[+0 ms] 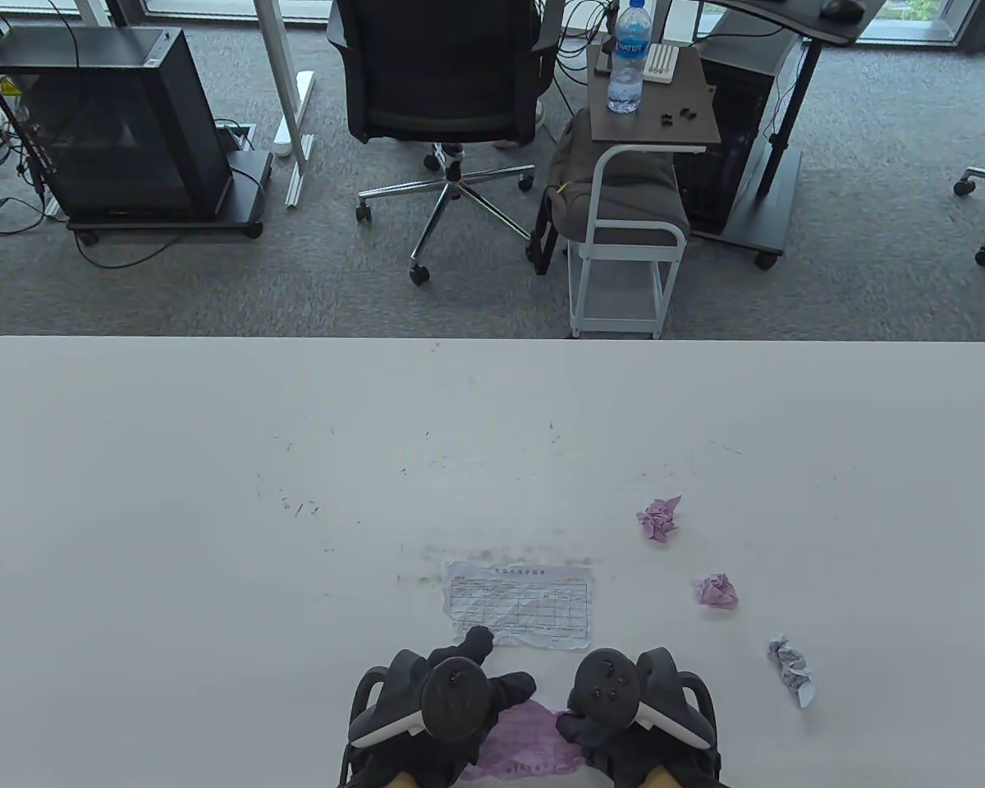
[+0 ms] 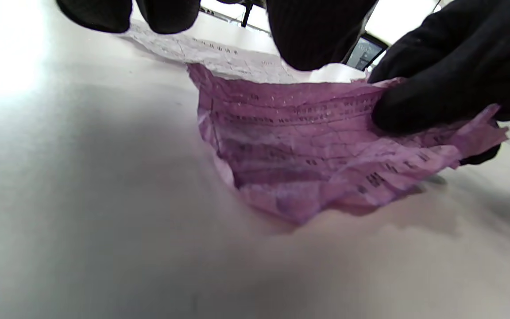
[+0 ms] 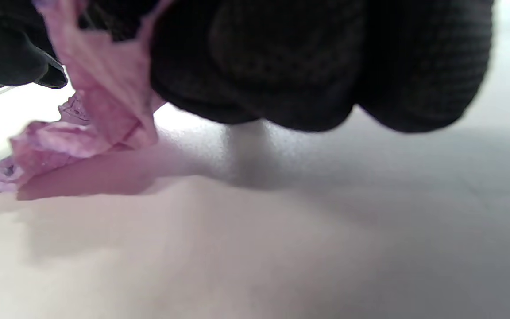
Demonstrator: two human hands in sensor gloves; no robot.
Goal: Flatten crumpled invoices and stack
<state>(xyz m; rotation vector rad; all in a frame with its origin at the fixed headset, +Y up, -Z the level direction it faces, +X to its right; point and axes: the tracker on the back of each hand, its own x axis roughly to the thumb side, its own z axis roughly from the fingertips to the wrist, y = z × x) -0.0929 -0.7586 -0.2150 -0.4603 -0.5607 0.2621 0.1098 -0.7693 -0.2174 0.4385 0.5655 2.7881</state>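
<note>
At the near edge of the worktop (image 1: 131, 492), the left hand (image 1: 451, 694) and right hand (image 1: 624, 698) hold a creased purple invoice (image 1: 525, 743) between them, each grip clamped on one side of the sheet. A flattened white invoice (image 1: 519, 604) lies just beyond, a left fingertip touching its near edge. Toward the right edge sit two crumpled purple balls (image 1: 659, 519) (image 1: 716, 590) and a crumpled white one (image 1: 791, 669).
</note>
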